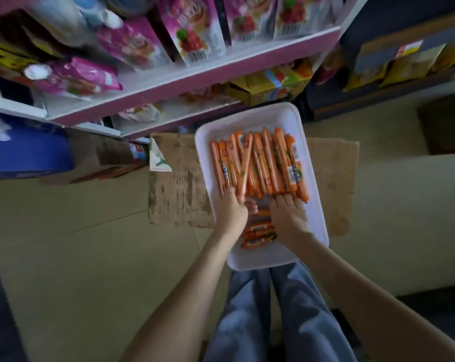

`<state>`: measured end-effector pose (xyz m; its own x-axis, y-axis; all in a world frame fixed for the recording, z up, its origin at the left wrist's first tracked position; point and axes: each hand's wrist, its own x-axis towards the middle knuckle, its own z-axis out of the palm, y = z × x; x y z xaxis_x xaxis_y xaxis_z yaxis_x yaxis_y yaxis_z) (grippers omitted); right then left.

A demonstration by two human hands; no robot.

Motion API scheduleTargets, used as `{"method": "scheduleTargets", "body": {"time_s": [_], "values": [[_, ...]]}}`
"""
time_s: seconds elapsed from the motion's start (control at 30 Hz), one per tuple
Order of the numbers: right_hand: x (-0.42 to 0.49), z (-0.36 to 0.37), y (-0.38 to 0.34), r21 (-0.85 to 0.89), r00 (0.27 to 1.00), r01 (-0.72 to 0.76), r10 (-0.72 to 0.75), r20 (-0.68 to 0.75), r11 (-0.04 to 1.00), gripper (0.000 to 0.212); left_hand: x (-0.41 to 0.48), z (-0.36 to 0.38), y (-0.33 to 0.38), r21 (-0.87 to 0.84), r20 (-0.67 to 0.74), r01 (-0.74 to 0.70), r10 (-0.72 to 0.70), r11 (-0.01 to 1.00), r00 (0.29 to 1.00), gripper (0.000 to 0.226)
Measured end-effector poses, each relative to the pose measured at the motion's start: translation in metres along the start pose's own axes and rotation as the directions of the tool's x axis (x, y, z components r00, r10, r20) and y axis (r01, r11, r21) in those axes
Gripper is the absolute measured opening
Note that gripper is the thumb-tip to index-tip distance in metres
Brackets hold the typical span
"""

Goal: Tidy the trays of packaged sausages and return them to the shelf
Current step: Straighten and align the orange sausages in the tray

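tray and grip status

the white tray [286, 113] sits on cardboard [179, 194] on the floor [90, 257], below the pink shelf [195, 74]. sausages [273, 163] lie in a row in its far half. the left grip [231, 209] is clamped on the near end of one slanted sausage [245, 163]. the right grip [289, 218] is apart, fingers [286, 199] straight, pressing the row's near ends.

Pink strawberry packets [192, 35] leaned up top, yellow cartons [273, 84] sat below them, worn cardboard [179, 189] lay flat on the beige floor [77, 257], blue box [25, 150] stood far left.
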<state>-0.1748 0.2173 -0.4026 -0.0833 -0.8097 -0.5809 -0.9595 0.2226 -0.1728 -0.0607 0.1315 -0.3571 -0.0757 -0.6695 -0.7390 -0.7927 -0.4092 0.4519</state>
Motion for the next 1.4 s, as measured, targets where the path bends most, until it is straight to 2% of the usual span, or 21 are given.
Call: {"method": "scheduleTargets", "body": {"time_s": [0.1,0.2,0.3,0.33,0.43,0.53,0.67,0.8,0.9,0.97,1.07,1.13,1.23,1.3,1.4], "values": [[-0.003,-0.002,0.003,-0.005,0.996,0.055,-0.055,-0.072,0.998,0.029,0.004,0.005,0.006,0.285,-0.027,-0.086,0.098,0.955,0.995,0.028],[-0.014,-0.031,0.003,0.161,0.997,0.050,-0.039,-0.069,0.986,0.025,-0.005,0.000,0.025,0.323,0.023,-0.116,0.115,0.939,0.993,0.029],[-0.030,-0.076,0.008,0.360,0.997,-0.035,0.009,0.073,0.932,0.024,-0.024,-0.016,0.040,0.385,0.025,-0.247,0.258,0.889,0.966,0.027],[-0.036,-0.093,0.011,0.464,0.995,-0.072,0.029,0.100,0.883,0.023,-0.033,-0.022,0.046,0.408,0.074,-0.321,0.320,0.855,0.945,0.033],[-0.060,-0.159,0.017,0.670,0.999,-0.008,0.032,-0.024,0.742,0.023,-0.070,-0.051,0.073,0.519,0.221,-0.538,0.504,0.664,0.835,0.045],[-0.093,-0.233,0.016,0.739,0.996,0.075,-0.015,-0.088,0.669,0.019,-0.112,-0.086,0.114,0.563,0.175,-0.635,0.674,0.529,0.718,0.040],[-0.146,-0.327,0.016,0.727,0.974,0.176,-0.012,-0.225,0.664,0.029,-0.164,-0.139,0.170,0.581,0.111,-0.668,0.768,0.465,0.631,0.037],[-0.202,-0.403,0.016,0.793,0.912,0.286,0.102,-0.398,0.537,0.020,-0.211,-0.183,0.213,0.390,0.057,-0.749,0.797,0.536,0.601,0.037],[-0.227,-0.436,0.012,0.811,0.844,0.394,0.178,-0.505,0.431,0.014,-0.241,-0.206,0.237,0.260,0.024,-0.813,0.838,0.522,0.545,0.034],[-0.236,-0.451,0.008,0.834,0.814,0.470,0.224,-0.536,0.288,0.010,-0.259,-0.220,0.246,0.175,-0.010,-0.831,0.845,0.528,0.535,0.031],[-0.239,-0.463,0.004,0.825,0.790,0.563,0.261,-0.555,0.048,0.020,-0.278,-0.240,0.251,-0.024,-0.120,-0.821,0.813,0.571,0.569,0.011],[-0.239,-0.467,0.001,0.799,0.786,0.592,0.296,-0.543,-0.103,0.023,-0.289,-0.253,0.251,-0.186,-0.218,-0.803,0.773,0.566,0.596,0.006],[-0.237,-0.471,-0.008,0.753,0.807,0.585,0.306,-0.505,-0.300,0.023,-0.306,-0.262,0.251,-0.495,-0.312,-0.749,0.714,0.441,0.627,0.016],[-0.234,-0.473,-0.018,0.711,0.820,0.572,0.272,-0.503,-0.410,0.015,-0.315,-0.260,0.254,-0.581,-0.319,-0.729,0.723,0.362,0.613,0.020],[-0.230,-0.473,-0.034,0.698,0.830,0.552,0.214,-0.516,-0.457,0.013,-0.327,-0.251,0.262,-0.680,-0.313,-0.697,0.771,0.227,0.555,0.026]]}}
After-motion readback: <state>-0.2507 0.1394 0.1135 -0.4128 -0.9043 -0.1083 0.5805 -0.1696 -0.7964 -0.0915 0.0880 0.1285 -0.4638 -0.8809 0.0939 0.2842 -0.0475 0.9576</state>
